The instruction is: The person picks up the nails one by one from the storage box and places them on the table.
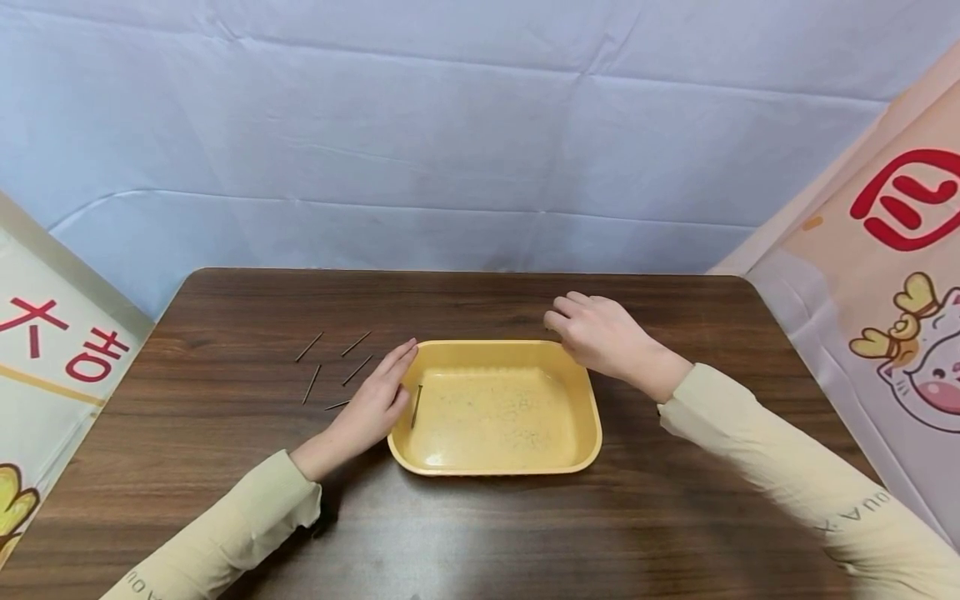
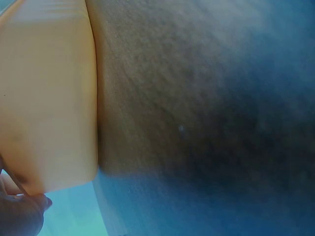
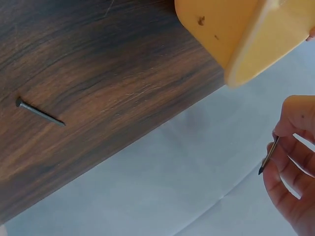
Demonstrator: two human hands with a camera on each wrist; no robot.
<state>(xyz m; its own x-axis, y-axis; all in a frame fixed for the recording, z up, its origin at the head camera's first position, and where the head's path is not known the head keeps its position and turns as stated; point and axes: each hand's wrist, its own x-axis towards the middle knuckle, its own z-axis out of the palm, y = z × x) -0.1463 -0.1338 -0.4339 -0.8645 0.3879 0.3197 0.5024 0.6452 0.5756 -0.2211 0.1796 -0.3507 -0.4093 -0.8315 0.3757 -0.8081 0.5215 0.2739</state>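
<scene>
My left hand [image 1: 375, 396] holds the left side of a yellow plastic tray [image 1: 495, 468], fingers along the rim near the far corner and thumb at the inner edge. In the left wrist view the tray's outer wall [image 2: 49, 98] fills the left side, with fingertips at its lower end. Beyond the tray's far right corner, my right hand [image 1: 600, 333] is raised. The right wrist view shows it pinching an iron nail [image 3: 268, 155] between thumb and fingers. One nail [image 1: 416, 407] lies inside the tray against its left wall.
Several loose nails [image 1: 311, 383] lie on the dark wooden table [image 1: 225, 467] left of the tray. Another nail [image 3: 40, 112] lies on the table in the right wrist view. A pale cloth [image 1: 450, 150] hangs behind the table; printed banners [image 1: 900, 350] flank it.
</scene>
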